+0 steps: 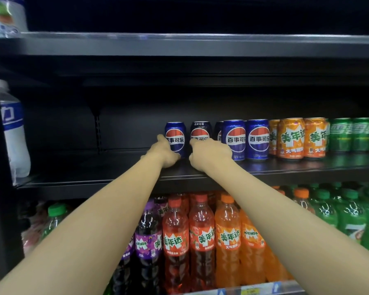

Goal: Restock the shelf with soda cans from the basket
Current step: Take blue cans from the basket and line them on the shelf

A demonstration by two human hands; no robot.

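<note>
Centrally, head view: left hand (163,151) curled round a blue cola can (175,138), right hand (209,153) gripping a darker cola can (200,133) just beside it; both cans upright on the black shelf (94,167). Right of these, standing blue cans (246,139), then orange cans (298,138), then green cans (354,134) at far right. Below, a row of purple, red, orange and green soda bottles (202,237). At left edge, a white bottle (12,128) with blue label. Basket out of view.
</note>
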